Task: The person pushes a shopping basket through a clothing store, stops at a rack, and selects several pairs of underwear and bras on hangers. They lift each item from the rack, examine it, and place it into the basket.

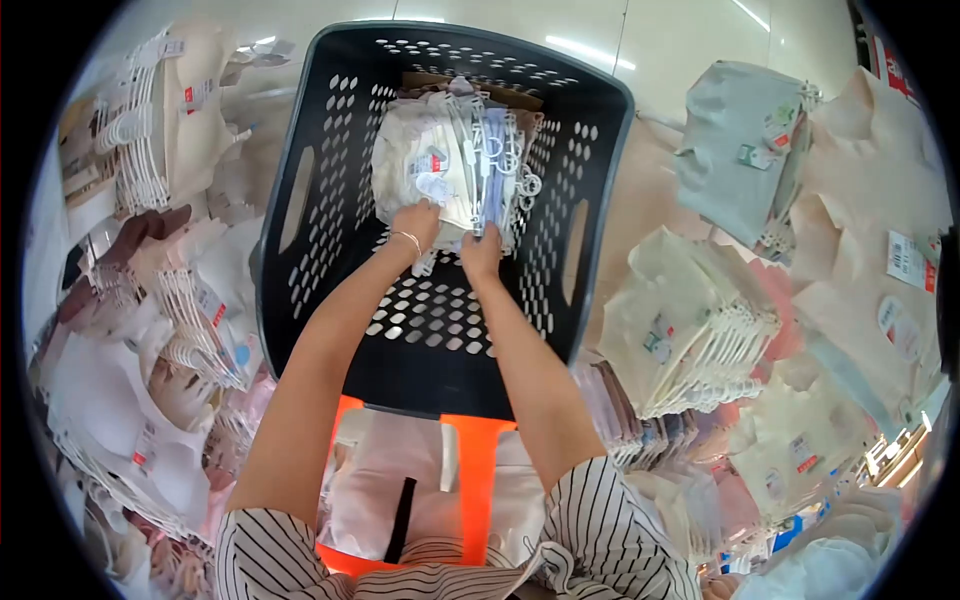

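Note:
Inside a black perforated shopping basket (430, 375) stands a bundle of bras on hangers (410, 150), cream at the left, with grey and lilac ones beside it. Small white plastic hanger hooks stick out along its right side, and a tag with red print lies on the cream front. My left hand (417, 226), with a thin bracelet at its wrist, is closed on the near left edge of the bundle. Against its near right edge, my right hand (482, 255) is closed too, thumb on top. The undersides of both hands' fingers are hidden.
Bras on white hangers (690, 320) hang in rows at the right, with a grey-green bra (745, 150) farther back. More hanging bras (125, 430) crowd the left. An orange handle (478, 490) is at the basket's near side. Pale floor tiles (680, 30) lie beyond.

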Available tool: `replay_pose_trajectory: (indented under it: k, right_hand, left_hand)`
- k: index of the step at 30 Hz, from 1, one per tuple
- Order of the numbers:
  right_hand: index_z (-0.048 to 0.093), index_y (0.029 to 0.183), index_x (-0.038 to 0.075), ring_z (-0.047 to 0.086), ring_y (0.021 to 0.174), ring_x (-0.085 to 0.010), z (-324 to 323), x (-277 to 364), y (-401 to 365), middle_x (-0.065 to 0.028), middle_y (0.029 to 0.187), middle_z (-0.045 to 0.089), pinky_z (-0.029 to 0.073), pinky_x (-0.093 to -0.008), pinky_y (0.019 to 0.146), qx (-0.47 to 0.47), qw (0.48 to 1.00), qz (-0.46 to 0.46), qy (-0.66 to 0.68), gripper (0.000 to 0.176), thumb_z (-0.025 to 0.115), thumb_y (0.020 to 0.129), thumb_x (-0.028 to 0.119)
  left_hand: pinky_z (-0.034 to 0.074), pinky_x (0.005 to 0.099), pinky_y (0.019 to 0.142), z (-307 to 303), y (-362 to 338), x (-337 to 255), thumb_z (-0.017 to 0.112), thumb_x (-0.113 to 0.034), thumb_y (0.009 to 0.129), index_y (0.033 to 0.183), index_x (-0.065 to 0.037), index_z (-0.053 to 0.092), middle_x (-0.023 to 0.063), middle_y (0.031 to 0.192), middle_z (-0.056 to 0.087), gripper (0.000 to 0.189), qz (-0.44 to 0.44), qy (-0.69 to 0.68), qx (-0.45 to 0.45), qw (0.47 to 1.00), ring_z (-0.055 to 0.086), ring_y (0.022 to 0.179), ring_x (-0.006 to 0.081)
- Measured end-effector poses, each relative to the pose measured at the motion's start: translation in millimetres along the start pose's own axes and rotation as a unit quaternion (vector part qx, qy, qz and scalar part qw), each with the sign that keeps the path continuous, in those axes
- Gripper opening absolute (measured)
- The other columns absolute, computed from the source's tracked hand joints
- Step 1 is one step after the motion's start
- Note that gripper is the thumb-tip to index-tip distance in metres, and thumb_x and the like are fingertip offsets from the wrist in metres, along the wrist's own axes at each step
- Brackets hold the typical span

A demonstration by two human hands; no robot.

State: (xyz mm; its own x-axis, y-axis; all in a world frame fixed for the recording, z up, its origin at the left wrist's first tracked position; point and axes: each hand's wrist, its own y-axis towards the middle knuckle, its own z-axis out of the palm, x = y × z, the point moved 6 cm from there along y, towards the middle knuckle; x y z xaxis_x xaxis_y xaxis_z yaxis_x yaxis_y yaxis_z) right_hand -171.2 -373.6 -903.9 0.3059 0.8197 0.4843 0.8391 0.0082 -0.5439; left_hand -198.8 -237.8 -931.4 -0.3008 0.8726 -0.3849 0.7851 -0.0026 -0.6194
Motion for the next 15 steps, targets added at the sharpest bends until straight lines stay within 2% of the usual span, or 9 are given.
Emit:
replay_pose_trajectory:
  k: [2, 4, 5, 8, 9, 10, 12, 14, 15]
  right_hand:
    - [0.052, 0.103, -0.005, 0.052, 0.090, -0.0404, 19, -16, 15, -0.0254, 0.095, 0.055, 0.040, -0.0436, 0.082, 0.023, 0.989, 0.045, 0.140, 0.042, 0.059, 0.077, 0.027]
    - [0.054, 0.098, -0.005, 0.054, 0.087, -0.0382, 27, -26, 18, -0.0247, 0.096, 0.055, 0.041, -0.0413, 0.080, 0.083, 0.983, 0.107, 0.124, 0.043, 0.061, 0.077, 0.032]
    - [0.052, 0.097, -0.006, 0.055, 0.086, -0.0365, 31, -28, 17, -0.0252, 0.095, 0.056, 0.042, -0.0394, 0.077, 0.126, 0.968, 0.134, 0.172, 0.044, 0.060, 0.079, 0.033]
    - [0.046, 0.101, -0.007, 0.055, 0.086, -0.0368, 20, -9, 6, -0.0257, 0.092, 0.057, 0.042, -0.0392, 0.075, 0.117, 0.964, 0.103, 0.217, 0.042, 0.058, 0.081, 0.028]
    - [0.040, 0.106, -0.006, 0.055, 0.084, -0.0384, -6, 24, -2, -0.0262, 0.090, 0.057, 0.043, -0.0395, 0.074, 0.054, 0.983, 0.018, 0.174, 0.037, 0.055, 0.083, 0.020]
    - [0.039, 0.106, -0.005, 0.055, 0.083, -0.0412, -16, 35, -10, -0.0272, 0.088, 0.056, 0.042, -0.0404, 0.072, 0.023, 0.985, 0.036, 0.170, 0.028, 0.049, 0.086, 0.012]
    - [0.040, 0.102, -0.003, 0.054, 0.081, -0.0426, -39, 60, -24, -0.0277, 0.086, 0.056, 0.042, -0.0412, 0.069, 0.000, 0.987, 0.024, 0.156, 0.019, 0.045, 0.086, 0.007]
    - [0.040, 0.100, -0.001, 0.054, 0.080, -0.0426, -67, 82, -41, -0.0275, 0.084, 0.055, 0.042, -0.0420, 0.067, -0.016, 0.989, 0.004, 0.150, 0.015, 0.044, 0.086, 0.005]
    - [0.041, 0.099, -0.001, 0.054, 0.080, -0.0425, -82, 92, -48, -0.0274, 0.084, 0.055, 0.041, -0.0424, 0.067, -0.024, 0.989, -0.007, 0.146, 0.013, 0.044, 0.086, 0.004]
  left_hand:
    - [0.046, 0.0411, 0.064, -8, -10, 2, 0.054, -0.012, 0.076, 0.080, -0.003, 0.054, 0.0139, 0.077, 0.055, 0.010, 0.052, -0.063, -0.016, 0.996, 0.057, 0.071, 0.0320]
    - [0.045, 0.0419, 0.061, -19, -25, -8, 0.054, -0.011, 0.075, 0.077, -0.003, 0.053, 0.0137, 0.073, 0.054, 0.007, 0.165, -0.112, -0.074, 0.977, 0.056, 0.067, 0.0328]
    - [0.044, 0.0422, 0.061, -20, -32, -12, 0.054, -0.010, 0.075, 0.076, -0.003, 0.053, 0.0140, 0.071, 0.054, 0.007, 0.187, -0.120, -0.066, 0.973, 0.055, 0.066, 0.0331]
    - [0.043, 0.0423, 0.058, -41, -57, -39, 0.054, -0.011, 0.074, 0.072, -0.002, 0.053, 0.0138, 0.065, 0.053, 0.009, 0.256, -0.149, -0.073, 0.952, 0.053, 0.061, 0.0337]
    - [0.043, 0.0421, 0.057, -43, -63, -51, 0.055, -0.012, 0.074, 0.070, -0.002, 0.053, 0.0141, 0.064, 0.053, 0.011, 0.278, -0.137, -0.044, 0.950, 0.053, 0.060, 0.0338]
    - [0.042, 0.0418, 0.056, -45, -71, -62, 0.055, -0.014, 0.073, 0.068, -0.002, 0.054, 0.0143, 0.064, 0.053, 0.013, 0.299, -0.123, -0.015, 0.946, 0.052, 0.059, 0.0338]
    - [0.043, 0.0391, 0.060, -47, -86, -74, 0.058, -0.015, 0.071, 0.067, -0.002, 0.054, 0.0142, 0.067, 0.054, 0.015, 0.323, -0.142, -0.058, 0.934, 0.052, 0.064, 0.0315]
    - [0.042, 0.0374, 0.060, -79, -102, -85, 0.059, -0.013, 0.071, 0.066, -0.003, 0.054, 0.0115, 0.066, 0.053, 0.012, 0.347, -0.188, -0.139, 0.908, 0.052, 0.065, 0.0293]
    - [0.042, 0.0370, 0.060, -94, -108, -91, 0.059, -0.013, 0.070, 0.067, -0.003, 0.054, 0.0107, 0.065, 0.052, 0.012, 0.359, -0.182, -0.140, 0.905, 0.052, 0.064, 0.0290]
